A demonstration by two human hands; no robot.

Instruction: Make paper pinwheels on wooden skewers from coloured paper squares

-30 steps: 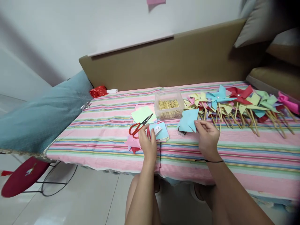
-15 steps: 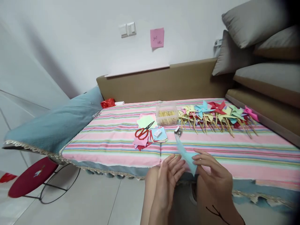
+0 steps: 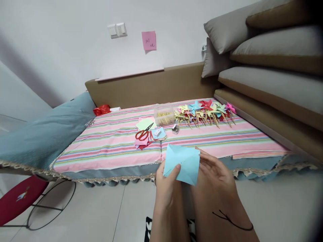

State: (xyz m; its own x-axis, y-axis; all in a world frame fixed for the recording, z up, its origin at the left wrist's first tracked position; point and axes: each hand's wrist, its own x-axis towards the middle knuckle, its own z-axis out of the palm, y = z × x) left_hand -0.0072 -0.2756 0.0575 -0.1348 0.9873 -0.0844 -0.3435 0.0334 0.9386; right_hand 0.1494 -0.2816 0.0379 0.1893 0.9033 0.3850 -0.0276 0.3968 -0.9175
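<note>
A light blue paper square (image 3: 185, 169) is spread flat, facing me, above my lap. It has creases or cuts running in from its corners and a tiny dark mark near its middle. My left hand (image 3: 166, 183) grips it from the left, thumb pressed on the front and fingers hidden behind. At its right edge is my right hand (image 3: 217, 176), palm turned inward and fingers stretched out. Those fingertips pass behind the paper's upper right corner, so their contact is partly hidden.
Red-handled scissors (image 3: 143, 134) lie on paper sheets (image 3: 146, 123) on the striped cover (image 3: 108, 148). Behind are a clear box of sticks (image 3: 164, 116), a small container (image 3: 175, 129) and several paper pinwheels (image 3: 202, 112). Cushions (image 3: 267, 70) are stacked right; a red stool (image 3: 22, 198) stands left.
The blue paper has turned from edge-on to facing me. My left hand, open beside it before, has taken hold of it, while my right hand's fingers have loosened. The view has shifted right.
</note>
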